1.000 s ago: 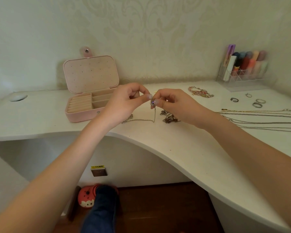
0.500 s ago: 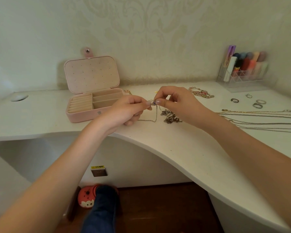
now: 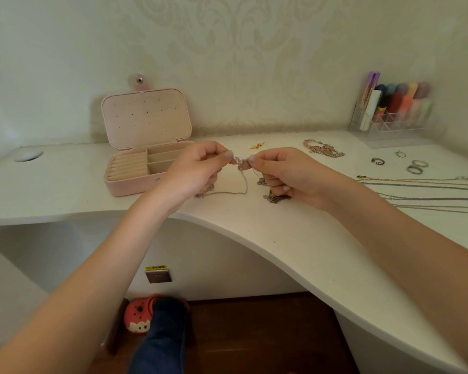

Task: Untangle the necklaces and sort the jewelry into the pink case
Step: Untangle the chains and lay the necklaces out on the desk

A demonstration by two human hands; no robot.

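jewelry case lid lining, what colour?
Pale pink lid lining dotted with small holes; head view.

Above the white desk (image 3: pixel 295 238), the left hand (image 3: pixel 193 171) and right hand (image 3: pixel 287 175) pinch a tangled silver necklace (image 3: pixel 239 168) between them, its chain drooping to the desktop. The open pink case (image 3: pixel 135 182) sits far left; straightened chains (image 3: pixel 430 190), rings (image 3: pixel 415 166) and a beaded bracelet (image 3: pixel 323 149) lie right.

Soft dim light, slight blur, wide-angle bending
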